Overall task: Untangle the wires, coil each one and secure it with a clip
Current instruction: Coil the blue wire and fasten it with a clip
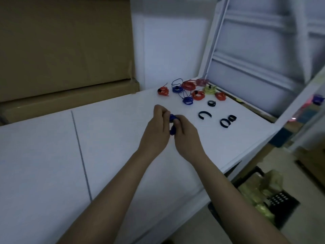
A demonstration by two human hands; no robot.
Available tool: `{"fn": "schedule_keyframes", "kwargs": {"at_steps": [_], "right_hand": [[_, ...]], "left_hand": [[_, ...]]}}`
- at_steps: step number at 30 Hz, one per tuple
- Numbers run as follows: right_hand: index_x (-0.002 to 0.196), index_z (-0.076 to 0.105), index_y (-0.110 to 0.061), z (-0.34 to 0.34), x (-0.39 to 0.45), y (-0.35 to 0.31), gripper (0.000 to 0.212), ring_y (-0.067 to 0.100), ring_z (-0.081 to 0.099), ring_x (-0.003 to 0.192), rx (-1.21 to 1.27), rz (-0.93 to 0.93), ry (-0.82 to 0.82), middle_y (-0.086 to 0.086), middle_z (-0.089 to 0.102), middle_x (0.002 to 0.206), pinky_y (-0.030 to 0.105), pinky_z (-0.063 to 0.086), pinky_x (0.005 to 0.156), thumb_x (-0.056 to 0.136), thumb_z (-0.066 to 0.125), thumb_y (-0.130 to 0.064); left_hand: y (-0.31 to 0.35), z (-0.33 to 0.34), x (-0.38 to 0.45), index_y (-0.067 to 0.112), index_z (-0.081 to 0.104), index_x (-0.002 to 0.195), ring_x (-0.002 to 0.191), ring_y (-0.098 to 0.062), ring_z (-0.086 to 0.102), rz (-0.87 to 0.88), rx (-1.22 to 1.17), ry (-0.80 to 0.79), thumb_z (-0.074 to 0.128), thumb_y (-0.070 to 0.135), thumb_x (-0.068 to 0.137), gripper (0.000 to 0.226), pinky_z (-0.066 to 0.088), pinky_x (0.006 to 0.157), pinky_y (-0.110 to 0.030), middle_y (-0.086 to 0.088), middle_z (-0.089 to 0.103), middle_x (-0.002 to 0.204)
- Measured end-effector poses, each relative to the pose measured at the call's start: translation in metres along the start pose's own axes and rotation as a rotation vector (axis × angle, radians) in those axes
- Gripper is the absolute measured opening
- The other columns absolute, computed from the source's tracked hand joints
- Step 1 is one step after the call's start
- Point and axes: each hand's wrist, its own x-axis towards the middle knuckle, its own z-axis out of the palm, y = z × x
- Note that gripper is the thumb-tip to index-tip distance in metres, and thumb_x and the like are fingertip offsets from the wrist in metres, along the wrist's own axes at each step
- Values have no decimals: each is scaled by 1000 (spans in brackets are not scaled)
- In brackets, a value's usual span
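Blue wire coil (pixel 171 118), frame centre: fingers are covering most of it. Pink bundle (pixel 202 82), desk's far edge: blurring, contents indistinguishable.

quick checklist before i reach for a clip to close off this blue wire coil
1. Blue wire coil held in both hands: ok; left hand and right hand grip it.
2. Coil fully wound, no loose tail: cannot tell; the fingers hide most of it.
3. Spare black clips on the white table: ok; four lie loose.
4. Nearest clip, the open C-shaped clip: ok; nothing lies against it.
5. Finished coils out of the way: ok; grouped at the far edge.
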Motion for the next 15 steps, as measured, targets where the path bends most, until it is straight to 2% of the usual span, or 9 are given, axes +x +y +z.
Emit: {"fn": "schedule_keyframes", "kwargs": {"at_steps": [3, 5, 8, 10, 13, 15], "right_hand": [[102, 58, -9, -21, 38, 23, 24, 3, 51, 63, -79, -3, 51, -8, 54, 72, 8, 37, 56, 102, 34, -8], [99, 56, -8, -33, 58, 43, 21, 8, 52, 63, -185, -23, 59, -3, 56, 75, 13, 36, 54, 100, 36, -4], [104, 58, -4, -55, 83, 77, 25, 20, 52, 77, -402, -82, 22, 7, 61, 91, 22, 28, 59, 89, 42, 7], [110, 59, -1, -68, 95, 96, 32, 27, 53, 85, -560, -138, 1, 13, 62, 96, 25, 28, 66, 83, 48, 12], [103, 63, 2, -83, 117, 113, 35, 34, 55, 76, -641, -232, -37, 16, 64, 87, 32, 35, 61, 72, 57, 18], [93, 63, 1, -91, 137, 123, 36, 33, 55, 66, -662, -294, -67, 14, 62, 76, 31, 34, 56, 63, 62, 21]], "left_hand": [[0, 27, 40, 20, 35, 100, 56, -4, 57, -13, -9, -94, 32, 29, 104, 11, 48, 54, -22, 8, 56, 79], [-4, 42, 61, 21, 37, 100, 62, -7, 61, -4, 50, -157, 35, 31, 103, 11, 54, 62, -32, 7, 59, 82], [-10, 64, 91, 20, 40, 97, 80, -12, 62, -4, 176, -242, 40, 32, 102, 13, 54, 75, -39, 5, 63, 93], [-10, 77, 106, 19, 41, 96, 84, -17, 62, -30, 246, -281, 40, 32, 102, 14, 53, 77, -41, 1, 66, 97], [-8, 98, 121, 18, 46, 108, 85, -21, 63, -43, 317, -286, 34, 30, 104, 17, 51, 78, -42, -6, 68, 100], [-6, 111, 131, 15, 50, 122, 91, -23, 62, -71, 340, -300, 31, 30, 105, 30, 50, 83, -40, -8, 67, 105]]}}
